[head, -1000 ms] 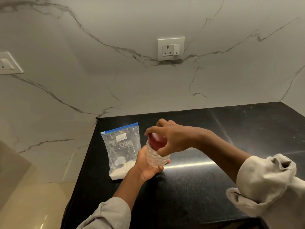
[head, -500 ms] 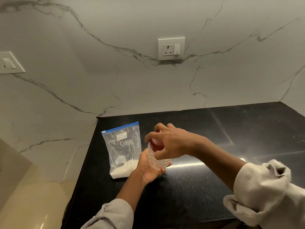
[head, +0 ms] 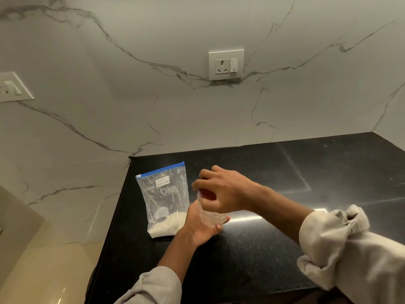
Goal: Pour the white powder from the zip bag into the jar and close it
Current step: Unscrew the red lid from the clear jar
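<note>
A clear zip bag (head: 164, 198) with a blue seal strip and a white label stands upright on the black counter (head: 263, 249), white powder (head: 166, 224) settled at its bottom. Just right of it is a clear textured jar (head: 210, 217) with a red lid (head: 207, 193). My left hand (head: 200, 229) wraps the jar's lower body from the left. My right hand (head: 221, 189) covers the top, fingers closed around the red lid, hiding most of it.
A marble wall rises behind the counter with a socket plate (head: 226, 64) above and another switch plate (head: 13, 87) at far left. The counter's left edge drops to a beige floor (head: 43, 270). The counter runs on to the right.
The jar and both hands have come down lower toward the counter. My right hand has turned on the lid, its fingers shifted round. The bag has not moved.
</note>
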Motion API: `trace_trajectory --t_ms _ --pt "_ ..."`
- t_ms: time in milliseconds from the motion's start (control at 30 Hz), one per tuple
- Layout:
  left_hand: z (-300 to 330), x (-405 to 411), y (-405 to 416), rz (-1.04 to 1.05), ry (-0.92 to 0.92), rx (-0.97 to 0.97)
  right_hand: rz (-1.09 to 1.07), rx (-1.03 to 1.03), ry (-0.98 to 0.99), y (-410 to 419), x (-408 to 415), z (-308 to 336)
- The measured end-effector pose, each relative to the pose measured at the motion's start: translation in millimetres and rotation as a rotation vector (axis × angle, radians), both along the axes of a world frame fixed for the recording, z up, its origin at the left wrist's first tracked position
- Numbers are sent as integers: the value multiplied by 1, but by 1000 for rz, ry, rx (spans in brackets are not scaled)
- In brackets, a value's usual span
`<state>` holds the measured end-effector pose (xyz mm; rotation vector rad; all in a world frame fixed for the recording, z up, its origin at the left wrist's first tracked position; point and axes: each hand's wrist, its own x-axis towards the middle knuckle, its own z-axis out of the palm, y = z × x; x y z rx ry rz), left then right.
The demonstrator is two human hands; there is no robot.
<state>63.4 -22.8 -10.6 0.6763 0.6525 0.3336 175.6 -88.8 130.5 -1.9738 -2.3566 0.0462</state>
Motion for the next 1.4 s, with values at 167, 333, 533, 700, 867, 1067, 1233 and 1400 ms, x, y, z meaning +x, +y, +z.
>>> trace_trajectory --t_ms 167,333,533,700,867,1067,1233,1400 --pt "3 2 -2 11 -3 -15 -352 -137 64 4 2 0" --pt "0 3 -2 43 -40 -97 -498 49 78 4 -15 -12" --pt "-5 1 -5 -2 -63 -86 -203 -454 256 11 11 27" --pt "4 6 -1 -10 35 -11 -427 -393 166 16 11 35" --pt "6 6 3 -17 45 -22 -373 -283 87 12 5 23" --pt "7 -3 1 -80 -5 -71 -17 -348 16 4 10 42" --pt "11 -5 2 -134 47 -43 -7 -415 119 -5 19 46" --pt "9 -3 2 -74 25 -77 -1 -357 72 -5 17 44"
